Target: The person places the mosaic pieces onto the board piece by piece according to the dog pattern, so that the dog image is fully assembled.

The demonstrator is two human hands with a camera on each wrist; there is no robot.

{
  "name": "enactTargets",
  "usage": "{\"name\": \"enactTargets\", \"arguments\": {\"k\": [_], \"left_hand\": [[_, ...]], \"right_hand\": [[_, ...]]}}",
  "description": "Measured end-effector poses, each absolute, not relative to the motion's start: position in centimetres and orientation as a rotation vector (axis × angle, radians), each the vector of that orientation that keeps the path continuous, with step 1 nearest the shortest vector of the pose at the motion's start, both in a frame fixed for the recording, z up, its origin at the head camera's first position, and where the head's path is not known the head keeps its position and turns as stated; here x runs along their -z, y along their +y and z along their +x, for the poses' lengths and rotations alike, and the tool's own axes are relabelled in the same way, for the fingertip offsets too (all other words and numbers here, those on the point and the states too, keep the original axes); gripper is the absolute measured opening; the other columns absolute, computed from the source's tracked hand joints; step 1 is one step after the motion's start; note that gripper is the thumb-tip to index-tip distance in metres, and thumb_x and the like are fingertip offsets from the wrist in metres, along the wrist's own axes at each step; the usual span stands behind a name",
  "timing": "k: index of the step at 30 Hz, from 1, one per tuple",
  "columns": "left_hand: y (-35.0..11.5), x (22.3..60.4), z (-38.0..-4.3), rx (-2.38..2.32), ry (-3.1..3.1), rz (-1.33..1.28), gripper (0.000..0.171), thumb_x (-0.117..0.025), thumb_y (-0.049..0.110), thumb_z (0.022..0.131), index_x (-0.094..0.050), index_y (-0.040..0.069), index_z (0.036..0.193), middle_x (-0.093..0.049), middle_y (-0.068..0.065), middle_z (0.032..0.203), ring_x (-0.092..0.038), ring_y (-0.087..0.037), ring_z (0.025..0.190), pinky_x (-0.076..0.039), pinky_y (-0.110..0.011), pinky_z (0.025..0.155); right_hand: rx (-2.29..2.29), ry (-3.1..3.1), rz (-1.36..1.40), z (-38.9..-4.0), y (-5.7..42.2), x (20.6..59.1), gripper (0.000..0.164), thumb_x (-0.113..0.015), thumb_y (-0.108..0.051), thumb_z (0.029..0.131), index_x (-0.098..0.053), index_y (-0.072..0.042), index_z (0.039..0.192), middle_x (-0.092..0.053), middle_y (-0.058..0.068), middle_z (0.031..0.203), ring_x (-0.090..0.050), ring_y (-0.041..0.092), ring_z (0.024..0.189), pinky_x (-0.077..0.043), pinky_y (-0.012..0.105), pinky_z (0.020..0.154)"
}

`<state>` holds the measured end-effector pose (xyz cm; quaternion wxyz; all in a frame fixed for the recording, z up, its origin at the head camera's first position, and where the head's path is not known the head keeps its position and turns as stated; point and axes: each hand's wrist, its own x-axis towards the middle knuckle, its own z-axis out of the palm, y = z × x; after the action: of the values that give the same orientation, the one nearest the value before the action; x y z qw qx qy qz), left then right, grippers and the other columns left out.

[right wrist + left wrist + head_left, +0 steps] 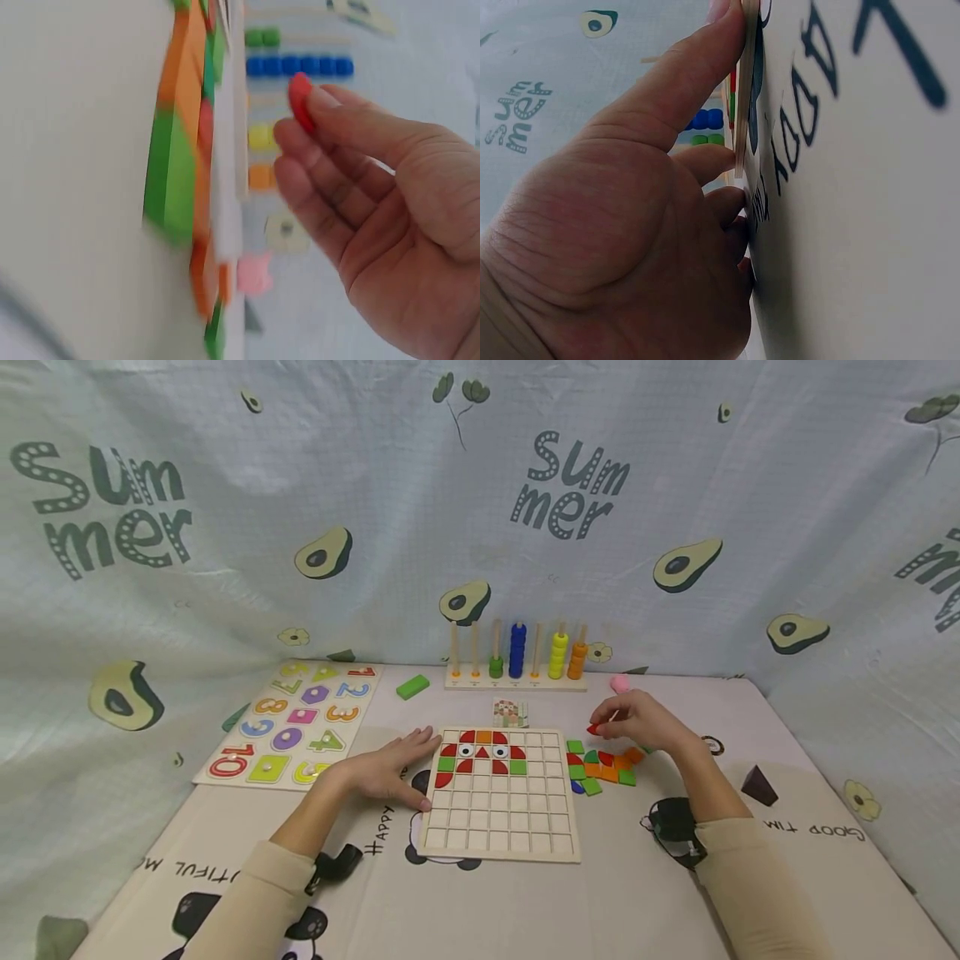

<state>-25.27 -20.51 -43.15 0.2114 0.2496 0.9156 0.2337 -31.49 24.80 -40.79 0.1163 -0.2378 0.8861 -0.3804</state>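
**Right grip (pixel 633 722) pinching red piece (pixel 301 103)**

Red piece is between my thumb and fingertips, off the surface (pixel 517 910), near the loose coloured pieces (pixel 607 772) beside the grid board (pixel 498 821). My left grip (pixel 388 768) is spread wide, touching the board's left edge. Patterned pieces sit in the board's upper-left cells.

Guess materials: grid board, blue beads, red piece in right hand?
Grid board: probably wood, matte; pale tan surface and edge.
Blue beads: painted wood or plastic, smooth; solid colour, no grain showing.
Red piece: wood or plastic, evenly coloured; finish too blurred to tell.
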Motion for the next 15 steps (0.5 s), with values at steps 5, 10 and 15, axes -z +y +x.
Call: {"name": "enactTargets", "arguments": {"k": [5, 10, 15], "left_hand": [[-20.5, 43.3, -25.3, -0.634, 2.544, 0.694, 0.108, -0.075, 0.062, 0.071, -0.014, 0.03, 0.155, 0.001, 0.003, 0.162, 0.005, -0.025, 0.148, -0.004, -0.051, 0.118], [-20.5, 43.3, -25.3, -0.64, 2.544, 0.732, 0.108, -0.075, 0.059, 0.072, -0.015, 0.025, 0.155, 0.0, -0.001, 0.162, 0.004, -0.028, 0.148, -0.004, -0.052, 0.118], [-20.5, 43.0, -25.2, -0.655, 2.533, 0.733, 0.107, -0.075, 0.058, 0.073, -0.016, 0.025, 0.155, 0.0, -0.003, 0.162, 0.004, -0.028, 0.148, -0.003, -0.052, 0.118]], "right_hand": [[1.133, 2.54, -0.872, -31.1, 20.6, 40.0, 0.022, -0.07, -0.006, 0.087, -0.071, -0.014, 0.107, -0.07, 0.001, 0.104, -0.065, 0.018, 0.088, -0.056, 0.027, 0.079], [1.139, 2.456, -1.017, -30.5, 15.2, 39.5, 0.022, -0.074, -0.01, 0.084, -0.072, -0.011, 0.106, -0.071, 0.003, 0.098, -0.065, 0.017, 0.079, -0.056, 0.029, 0.073], [1.0, 2.404, -1.197, -29.6, 10.2, 40.0, 0.022, -0.077, -0.015, 0.082, -0.073, -0.011, 0.103, -0.071, 0.0, 0.093, -0.063, 0.011, 0.079, -0.054, 0.027, 0.071]]}}
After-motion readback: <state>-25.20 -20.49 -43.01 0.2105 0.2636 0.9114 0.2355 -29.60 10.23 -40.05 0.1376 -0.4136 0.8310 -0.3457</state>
